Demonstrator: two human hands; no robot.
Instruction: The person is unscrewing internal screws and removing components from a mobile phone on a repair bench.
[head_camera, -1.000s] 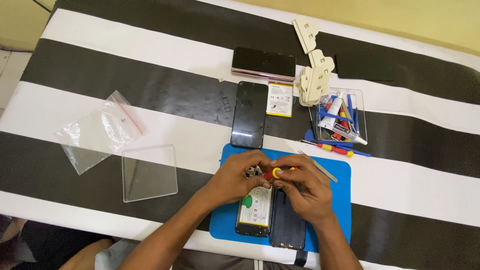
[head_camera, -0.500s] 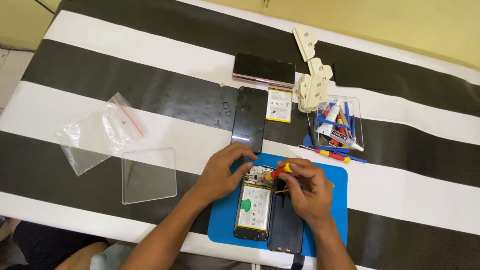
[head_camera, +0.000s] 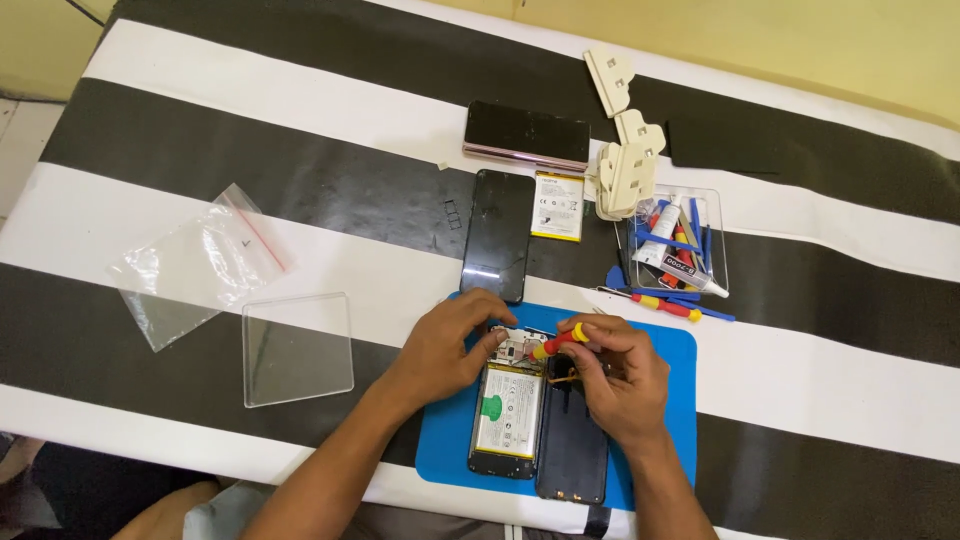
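An opened phone (head_camera: 508, 410) with its battery showing lies on a blue mat (head_camera: 670, 400). Its black back cover (head_camera: 572, 450) rests beside it on the right. My left hand (head_camera: 450, 345) rests on the phone's upper left edge, fingers touching the board area. My right hand (head_camera: 615, 375) grips a small red and yellow screwdriver (head_camera: 558, 343), tip pointed at the top of the open phone.
A black phone screen (head_camera: 497, 235), a spare battery (head_camera: 558, 206) and a dark phone (head_camera: 527, 133) lie beyond the mat. A clear tool box (head_camera: 676, 245), white clamps (head_camera: 622, 165), loose screwdrivers (head_camera: 665, 303), a clear lid (head_camera: 297, 347) and a plastic bag (head_camera: 200, 260) sit around.
My hands stay at the top of the open phone. The left hand has shifted to the phone's upper left edge, uncovering the board. The camera view has moved slightly.
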